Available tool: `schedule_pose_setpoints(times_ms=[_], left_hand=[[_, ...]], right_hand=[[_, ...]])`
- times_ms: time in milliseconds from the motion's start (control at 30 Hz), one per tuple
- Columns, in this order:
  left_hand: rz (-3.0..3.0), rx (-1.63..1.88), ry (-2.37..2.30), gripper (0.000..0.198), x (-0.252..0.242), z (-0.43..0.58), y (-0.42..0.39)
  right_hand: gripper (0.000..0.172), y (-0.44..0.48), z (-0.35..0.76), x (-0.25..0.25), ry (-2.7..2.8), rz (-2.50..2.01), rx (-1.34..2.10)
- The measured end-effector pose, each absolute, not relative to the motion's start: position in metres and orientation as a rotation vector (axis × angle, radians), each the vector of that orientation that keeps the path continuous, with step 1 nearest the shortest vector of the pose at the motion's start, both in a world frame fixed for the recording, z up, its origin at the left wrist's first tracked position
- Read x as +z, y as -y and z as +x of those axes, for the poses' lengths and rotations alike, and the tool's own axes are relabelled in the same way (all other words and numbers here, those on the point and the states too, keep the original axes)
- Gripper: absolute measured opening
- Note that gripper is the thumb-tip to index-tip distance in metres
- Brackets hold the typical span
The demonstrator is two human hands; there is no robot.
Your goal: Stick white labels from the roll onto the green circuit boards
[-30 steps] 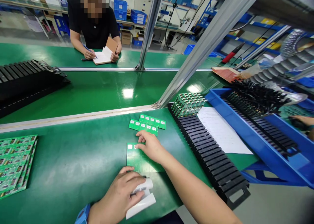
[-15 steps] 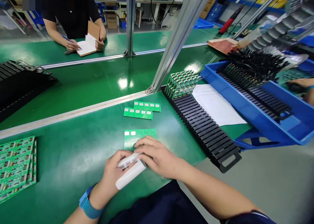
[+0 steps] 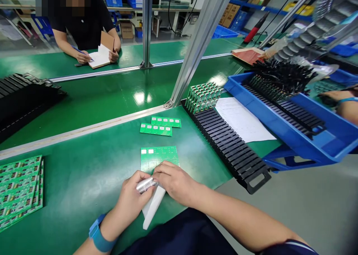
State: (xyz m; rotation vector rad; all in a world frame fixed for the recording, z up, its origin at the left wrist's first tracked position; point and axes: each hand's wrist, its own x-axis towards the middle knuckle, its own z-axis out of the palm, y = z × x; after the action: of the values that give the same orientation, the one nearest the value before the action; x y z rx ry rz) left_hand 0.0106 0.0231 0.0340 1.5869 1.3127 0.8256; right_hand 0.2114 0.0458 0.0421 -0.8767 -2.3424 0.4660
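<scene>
Fingers of my left hand (image 3: 131, 199) curl round a strip of white label backing (image 3: 152, 206), top end rolled under the thumb, loose end hanging toward me over the desk (image 3: 84, 173) edge. Strip's long axis runs near to far, tilted a bit to the right at the far end. Right hand (image 3: 175, 180) meets it at the rolled end (image 3: 145, 185), fingertips pinched there; can't tell if a label is betw. them. Both hands touch at that spot.

Just beyond the hands lies a green PCB panel (image 3: 159, 156), flat, long side running left-right, two white labels (image 3: 147, 151) in its far-left corner. Near edge of the panel is hidden under my knuckles.

Further out, two narrow green strips (image 3: 160, 125) lie side by side, also left-right, each w/ a row of small white labels. Black slotted rack (image 3: 229, 147) runs diagonally on my right, a batch of boards (image 3: 203, 96) standing upright at its far end, white paper sheet (image 3: 243, 119) beside it. Stack of green panels (image 3: 19, 188) at far left. Blue tray (image 3: 293, 124) w/ another rack to the right. Across the desk a person in black (image 3: 81, 20) writes in a notebook (image 3: 100, 55).
</scene>
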Motion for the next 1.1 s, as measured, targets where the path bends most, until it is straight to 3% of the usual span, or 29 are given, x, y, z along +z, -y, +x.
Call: schedule_pose_setpoints(times_ms=[300,533,667,767,1100], left_hand=[[1.608,0.852,-1.303,0.006,0.031,0.008,-0.026],[1.786,0.873,-1.235,0.007,0.021,0.003,-0.023],[2.053,1.025,-1.058,0.022,0.013,0.003,-0.020],[2.132,1.046,-0.996,0.021,0.010,0.006,-0.021],[2.058,0.997,-0.999,0.022,0.008,0.007,-0.021]], right_hand=[[0.020,-0.040,0.208,0.045,2.349,-0.888,0.416],[0.009,-0.066,0.225,0.052,2.068,-1.013,0.683],[0.013,-0.112,0.240,0.038,1.909,-1.234,0.846],[0.015,-0.133,0.241,0.026,1.945,-1.288,0.956],[0.014,-0.137,0.236,0.019,2.083,-1.353,0.999]])
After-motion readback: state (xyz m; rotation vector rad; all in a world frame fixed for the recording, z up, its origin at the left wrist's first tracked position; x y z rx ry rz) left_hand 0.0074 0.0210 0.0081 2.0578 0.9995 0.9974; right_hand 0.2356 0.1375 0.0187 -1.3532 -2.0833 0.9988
